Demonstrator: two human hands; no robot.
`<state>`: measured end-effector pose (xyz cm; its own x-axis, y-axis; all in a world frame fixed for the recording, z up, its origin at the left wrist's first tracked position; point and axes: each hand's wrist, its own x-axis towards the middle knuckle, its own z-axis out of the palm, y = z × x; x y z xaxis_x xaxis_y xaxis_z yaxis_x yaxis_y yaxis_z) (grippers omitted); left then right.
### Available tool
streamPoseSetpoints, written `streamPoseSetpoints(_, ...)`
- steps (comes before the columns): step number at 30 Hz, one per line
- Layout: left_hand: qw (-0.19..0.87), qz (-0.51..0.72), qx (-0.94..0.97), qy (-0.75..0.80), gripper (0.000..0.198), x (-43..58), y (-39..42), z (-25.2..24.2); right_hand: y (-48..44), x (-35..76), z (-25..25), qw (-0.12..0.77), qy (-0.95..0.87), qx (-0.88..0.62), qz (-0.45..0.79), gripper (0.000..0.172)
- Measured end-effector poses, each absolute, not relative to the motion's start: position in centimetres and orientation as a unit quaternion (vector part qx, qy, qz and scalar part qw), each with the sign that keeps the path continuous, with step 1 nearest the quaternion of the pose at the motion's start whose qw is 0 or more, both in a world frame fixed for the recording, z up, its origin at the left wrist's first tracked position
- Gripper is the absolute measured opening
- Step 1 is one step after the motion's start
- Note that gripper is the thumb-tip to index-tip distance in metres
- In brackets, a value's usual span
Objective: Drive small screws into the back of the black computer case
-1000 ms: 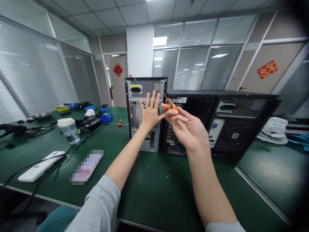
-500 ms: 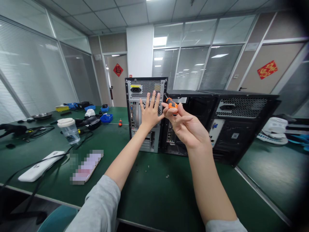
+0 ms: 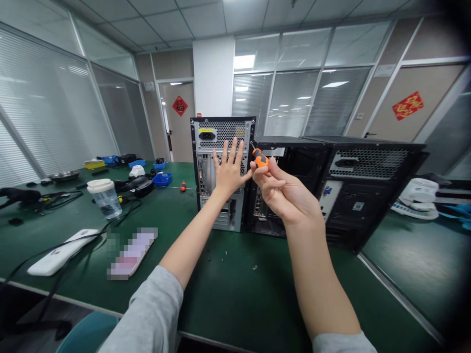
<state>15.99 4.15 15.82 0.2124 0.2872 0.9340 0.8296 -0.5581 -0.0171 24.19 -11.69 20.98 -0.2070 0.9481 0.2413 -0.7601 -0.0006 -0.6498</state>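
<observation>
A computer case (image 3: 224, 128) stands upright on the green table with its back panel towards me. My left hand (image 3: 228, 171) lies flat against that panel, fingers spread, below the power socket. In my right hand (image 3: 281, 189) is a short orange and black screwdriver (image 3: 261, 159), pinched between thumb and fingers. Its shaft points up and left, with the tip at the right edge of the back panel. Whether the tip sits in a screw is too small to tell. Several tiny screws (image 3: 254, 267) lie on the table in front of the case.
Right of the case stand more black computer cases (image 3: 368, 186). A phone (image 3: 133, 254), a white power bank (image 3: 63, 252) with a cable across it and a lidded cup (image 3: 105, 198) are on the left. Farther back lie a blue tray (image 3: 162, 179) and another orange screwdriver (image 3: 183, 186).
The fingers of my right hand have shifted around the screwdriver handle, which shows turned a little. My left hand stays in place on the panel.
</observation>
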Motion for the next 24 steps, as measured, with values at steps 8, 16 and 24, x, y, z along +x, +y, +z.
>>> streamPoseSetpoints(8, 0.275, -0.495, -0.727, -0.388, 0.064, 15.98, 4.05, 15.87, -11.75, 24.08, 20.86, 0.609, -0.338, -0.118, 0.708, 0.025)
streamPoseSetpoints(16, 0.282, -0.497, -0.723, -0.39, 0.063, 16.04, 4.28, 15.78, -11.82, 24.03, 20.9, 0.611, -0.357, -0.129, 0.695, 0.026)
streamPoseSetpoints(24, 0.28, -0.5, -0.724, -0.384, 0.065, 16.07, 4.4, 15.72, -11.81, 24.14, 20.85, 0.613, -0.37, -0.143, 0.683, 0.027)
